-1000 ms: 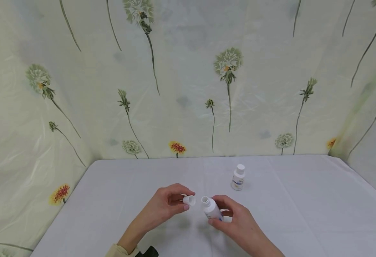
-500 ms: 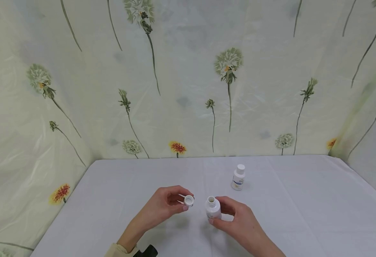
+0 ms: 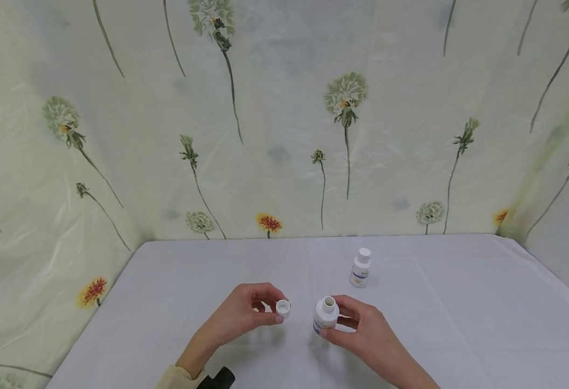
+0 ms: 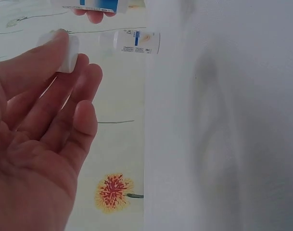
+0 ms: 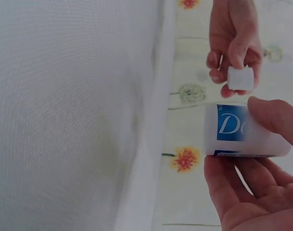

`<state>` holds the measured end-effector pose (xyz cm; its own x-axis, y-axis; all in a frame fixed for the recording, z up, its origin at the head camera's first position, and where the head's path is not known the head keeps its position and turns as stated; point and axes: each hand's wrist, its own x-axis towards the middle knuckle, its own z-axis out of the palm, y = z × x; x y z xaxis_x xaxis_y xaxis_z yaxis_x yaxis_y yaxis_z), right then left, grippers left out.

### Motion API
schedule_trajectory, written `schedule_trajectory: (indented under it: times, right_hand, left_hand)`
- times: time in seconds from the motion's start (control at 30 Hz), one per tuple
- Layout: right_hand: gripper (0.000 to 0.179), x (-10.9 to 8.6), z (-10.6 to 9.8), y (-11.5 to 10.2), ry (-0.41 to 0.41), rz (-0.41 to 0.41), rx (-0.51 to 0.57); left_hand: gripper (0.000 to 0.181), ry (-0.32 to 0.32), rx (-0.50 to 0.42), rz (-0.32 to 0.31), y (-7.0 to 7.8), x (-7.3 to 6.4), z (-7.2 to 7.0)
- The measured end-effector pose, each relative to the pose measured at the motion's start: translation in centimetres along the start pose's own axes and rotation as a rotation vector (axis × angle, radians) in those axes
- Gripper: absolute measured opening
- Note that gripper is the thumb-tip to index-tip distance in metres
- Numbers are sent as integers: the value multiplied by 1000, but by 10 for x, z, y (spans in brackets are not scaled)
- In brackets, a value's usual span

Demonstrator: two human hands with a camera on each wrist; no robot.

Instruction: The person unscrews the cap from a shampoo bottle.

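Note:
My left hand (image 3: 248, 313) pinches a small white screw cap (image 3: 283, 308) between thumb and fingertips, its hollow underside facing the head camera. Opposite it, my right hand (image 3: 362, 327) grips a small white bottle (image 3: 325, 315) with a blue label, the thumb on one side and fingers on the other. The bottle's neck is uncapped and its round mouth shows. A short gap separates cap and bottle. Both are held above the table, over soft shadows. In the right wrist view the bottle (image 5: 233, 130) lies across the picture, part of its lettering behind the thumb.
A second white bottle (image 3: 360, 268), capped and upright, stands on the table behind my right hand. White cloth covers the table (image 3: 459, 324). A curtain (image 3: 284, 135) printed with dandelions hangs along the back and sides. A black device (image 3: 220, 378) sits at my left wrist.
The bottle has tipped from leaning left to nearly upright and shifted slightly right. The cap has turned its hollow side toward the head camera and moved slightly left, away from the bottle.

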<state>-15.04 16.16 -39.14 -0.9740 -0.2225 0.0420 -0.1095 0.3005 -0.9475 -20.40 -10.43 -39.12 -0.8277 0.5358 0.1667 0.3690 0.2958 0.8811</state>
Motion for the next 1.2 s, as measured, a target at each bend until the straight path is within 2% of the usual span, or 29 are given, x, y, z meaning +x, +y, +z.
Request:
schedule_trajectory:
  times: [0.27,0.67,0.83,1.1,1.2]
  right_hand:
    - [53,3,2,2,11,10,18]
    - [52,5,4,3,45,14,-7]
    - [52,7,3,6,41,18,2]
    - [50,18,7,10,16,-18,6]
    - [50,22,9,10,23,-4,-4]
  left_hand:
    - [22,2,20,7,-5,0,-5]
    - [28,26,51,-22,-11,-3,-11]
    - [24,27,58,-25,-14,-6,-13]
    - [22,85,53,-51,-21,-7,-19]
    - [22,110,64,-51,-23,-5,-21]
